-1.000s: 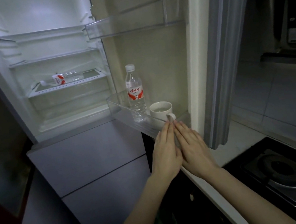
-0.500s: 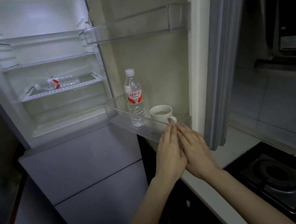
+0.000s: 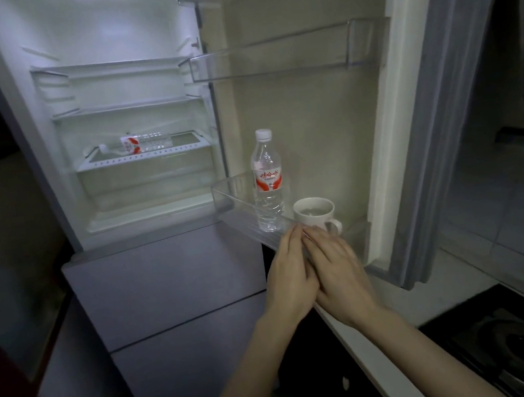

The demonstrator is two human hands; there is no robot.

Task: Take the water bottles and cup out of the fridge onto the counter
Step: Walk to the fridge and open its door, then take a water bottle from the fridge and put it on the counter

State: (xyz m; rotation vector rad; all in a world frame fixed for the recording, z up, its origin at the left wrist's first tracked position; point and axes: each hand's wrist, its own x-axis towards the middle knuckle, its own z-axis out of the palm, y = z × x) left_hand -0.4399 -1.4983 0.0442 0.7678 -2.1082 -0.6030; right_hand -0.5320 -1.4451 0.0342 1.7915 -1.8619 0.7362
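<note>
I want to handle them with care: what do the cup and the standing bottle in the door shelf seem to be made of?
The cup looks like glazed white ceramic: opaque, thick rim, smooth sheen. The standing bottle looks like thin clear plastic: see-through ribbed wall, white screw cap, red and white label.

In the door bin [image 3: 229, 193], 1 bottle [image 3: 268, 183] stands left of the cup [image 3: 314, 216] — another bottle [image 3: 138, 143] lies on the shelf [image 3: 145, 154].

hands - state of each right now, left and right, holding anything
Left hand: open, fingers straight, holding nothing.
Right hand: open, fingers straight, holding nothing, just in front of the cup.
</note>
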